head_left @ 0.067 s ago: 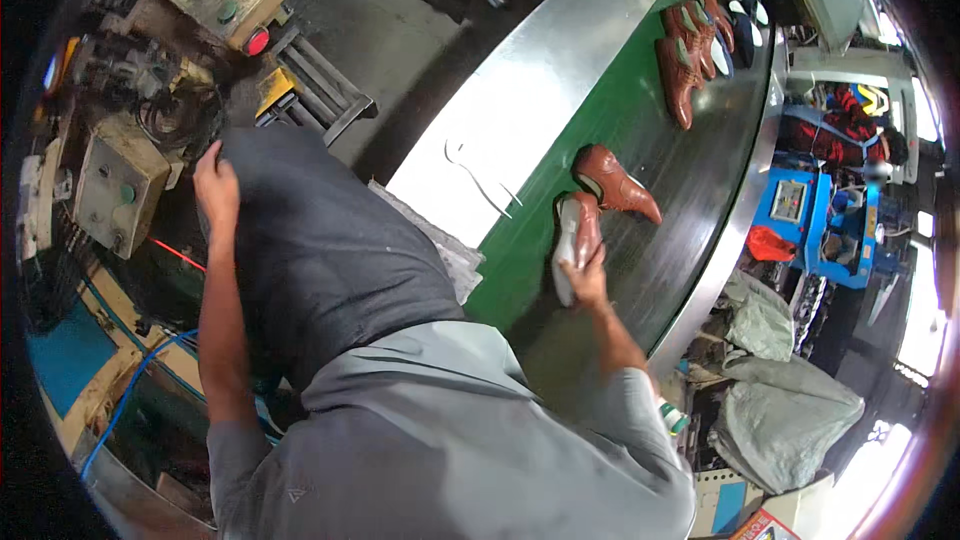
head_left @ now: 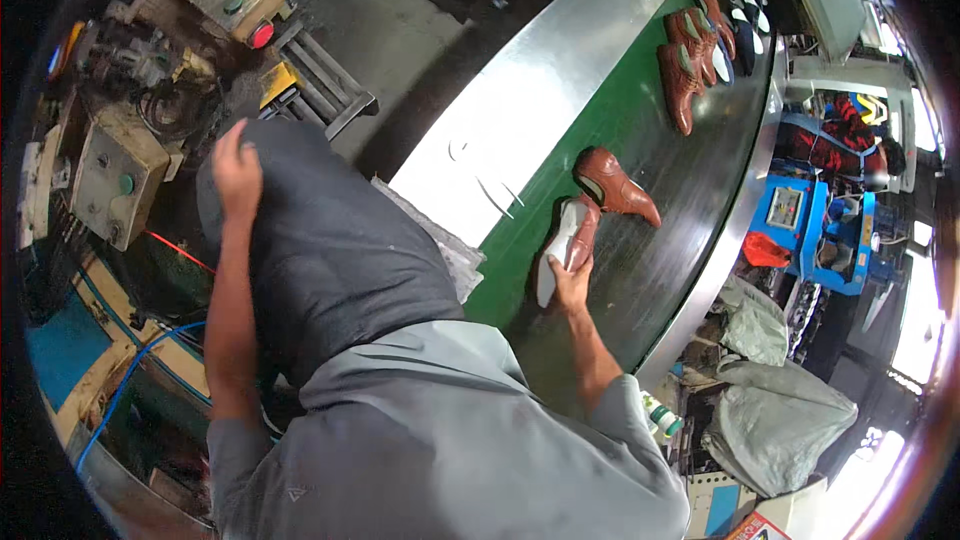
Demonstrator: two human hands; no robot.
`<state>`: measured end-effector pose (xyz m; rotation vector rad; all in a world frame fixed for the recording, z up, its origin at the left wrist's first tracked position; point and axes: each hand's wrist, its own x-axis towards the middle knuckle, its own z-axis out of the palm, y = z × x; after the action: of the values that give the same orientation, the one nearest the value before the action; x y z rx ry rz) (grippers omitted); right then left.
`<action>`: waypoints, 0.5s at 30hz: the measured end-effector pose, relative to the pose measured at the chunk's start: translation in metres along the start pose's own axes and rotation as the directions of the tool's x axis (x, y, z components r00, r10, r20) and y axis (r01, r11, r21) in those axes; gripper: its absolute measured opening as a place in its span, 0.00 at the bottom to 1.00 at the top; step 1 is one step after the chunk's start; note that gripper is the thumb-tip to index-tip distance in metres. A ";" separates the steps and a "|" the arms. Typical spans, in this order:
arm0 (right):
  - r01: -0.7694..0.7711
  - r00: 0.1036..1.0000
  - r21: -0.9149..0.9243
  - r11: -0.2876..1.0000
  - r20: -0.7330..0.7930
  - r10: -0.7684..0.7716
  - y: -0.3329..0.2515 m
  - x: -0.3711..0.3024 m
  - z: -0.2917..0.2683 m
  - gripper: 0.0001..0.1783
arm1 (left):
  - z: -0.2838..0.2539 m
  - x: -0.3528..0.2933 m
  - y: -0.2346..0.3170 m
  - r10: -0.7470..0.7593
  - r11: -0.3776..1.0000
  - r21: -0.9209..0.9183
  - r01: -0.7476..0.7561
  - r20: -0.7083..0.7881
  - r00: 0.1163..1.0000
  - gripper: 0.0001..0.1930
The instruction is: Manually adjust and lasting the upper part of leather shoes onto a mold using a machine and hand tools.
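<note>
My right hand (head_left: 571, 287) is closed round one end of a brown leather shoe (head_left: 582, 239), thumb toward its pale sole (head_left: 556, 258). That shoe is tipped on its side over the green belt (head_left: 527, 285). Just beyond it, seemingly touching, stands a second brown shoe (head_left: 617, 188) with its toe pointing right. My left hand (head_left: 238, 176) rests by the knee of my dark trousers (head_left: 335, 225), fingers stretched out and holding nothing.
Further along the belt stand several brown shoes (head_left: 680, 85) and dark shoes with white insides (head_left: 745, 15). A metal ledge (head_left: 560, 40) with thin white strips (head_left: 493, 198) runs beside the belt. Machine control boxes (head_left: 120, 180) are at left; a blue machine (head_left: 815, 230) is at right.
My right hand and the held shoe have shifted slightly left. My left hand has moved right, closer over the knee.
</note>
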<state>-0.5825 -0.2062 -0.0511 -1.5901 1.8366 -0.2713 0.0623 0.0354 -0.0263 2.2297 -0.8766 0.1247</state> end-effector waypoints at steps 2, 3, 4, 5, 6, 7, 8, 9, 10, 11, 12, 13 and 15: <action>-0.081 0.997 0.234 0.969 0.024 0.077 -0.026 -0.016 0.016 0.65 | 0.010 0.003 0.058 0.081 0.977 -0.202 -0.065 0.074 0.994 0.22; -0.070 0.998 0.229 0.971 0.019 0.068 -0.035 -0.019 0.016 0.65 | 0.018 0.002 0.089 0.001 0.922 -0.380 0.074 0.192 0.981 0.21; -0.085 0.995 0.309 0.947 0.074 0.065 -0.044 -0.019 0.017 0.60 | 0.023 0.005 0.117 0.018 0.858 -0.493 0.143 0.308 0.951 0.20; -0.105 0.990 0.385 0.917 0.131 0.058 -0.053 -0.022 0.018 0.55 | 0.024 0.008 0.144 0.116 0.810 -0.575 0.115 0.349 0.930 0.20; -0.098 0.989 0.387 0.917 0.140 0.046 -0.072 -0.028 0.021 0.55 | 0.019 0.009 0.169 0.113 0.761 -0.619 0.197 0.425 0.898 0.21; -0.066 0.973 0.434 0.899 0.228 -0.039 -0.111 -0.038 0.025 0.48 | 0.014 0.009 0.182 0.139 0.700 -0.656 0.282 0.513 0.847 0.24; -0.036 0.943 0.482 0.875 0.305 -0.130 -0.152 -0.047 0.025 0.41 | 0.008 0.012 0.199 0.209 0.685 -0.684 0.252 0.516 0.831 0.26; -0.048 0.917 0.470 0.881 0.372 -0.148 -0.186 -0.054 0.026 0.44 | 0.006 0.017 0.213 0.267 0.648 -0.722 0.242 0.513 0.816 0.28; -0.007 0.874 0.471 0.882 0.431 -0.223 -0.217 -0.059 0.032 0.45 | 0.007 0.022 0.220 0.312 0.649 -0.736 0.193 0.488 0.815 0.29; 0.046 0.833 0.458 0.888 0.472 -0.287 -0.244 -0.066 0.038 0.46 | -0.001 0.028 0.233 0.319 0.644 -0.737 0.207 0.504 0.803 0.30; 0.102 0.776 0.445 0.890 0.525 -0.351 -0.274 -0.077 0.046 0.46 | 0.000 0.032 0.228 0.369 0.658 -0.751 0.061 0.392 0.843 0.27; 0.157 0.719 0.409 0.899 0.576 -0.388 -0.310 -0.096 0.053 0.49 | 0.001 0.035 0.216 0.357 0.713 -0.700 -0.040 0.313 0.880 0.24; 0.163 0.571 0.444 0.881 0.686 -0.451 -0.349 -0.121 0.074 0.53 | -0.020 0.043 0.192 0.332 0.780 -0.609 -0.143 0.210 0.919 0.21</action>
<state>-0.2586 -0.1539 0.1337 -1.4427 0.7687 -0.0176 -0.0215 -0.0721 0.1167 1.5643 -1.1829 -0.3490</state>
